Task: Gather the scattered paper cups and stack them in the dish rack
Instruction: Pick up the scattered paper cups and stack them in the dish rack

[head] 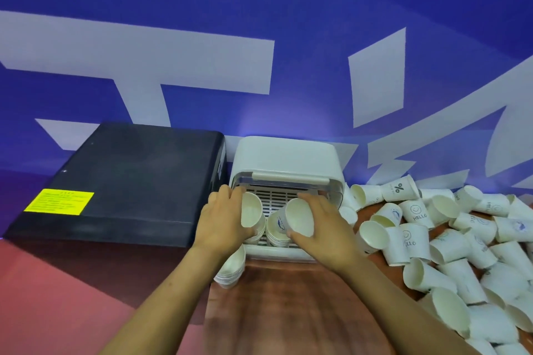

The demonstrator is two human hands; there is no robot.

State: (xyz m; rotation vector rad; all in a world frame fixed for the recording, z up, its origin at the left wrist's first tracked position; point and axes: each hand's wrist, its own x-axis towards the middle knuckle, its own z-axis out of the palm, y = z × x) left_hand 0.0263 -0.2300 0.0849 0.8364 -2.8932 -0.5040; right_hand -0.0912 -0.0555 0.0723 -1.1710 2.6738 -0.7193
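Observation:
A white dish rack (284, 161) with a raised lid stands at the back of the wooden table (288, 311). My left hand (222, 219) grips a white paper cup (250, 213), mouth toward me, over a stack at the rack's left side. In my right hand (323, 230) is another paper cup (298, 217) with a blue print, tilted over a second stack of cups (277, 235) inside the rack. A further stack of cups (230, 271) lies on its side by the rack's front left corner, under my left wrist.
Several loose paper cups (450, 242) lie heaped on the table's right side, some printed HELLO. A black box (121, 179) with a yellow label sits left of the rack. Behind is a blue wall with white shapes. A red floor shows at the lower left.

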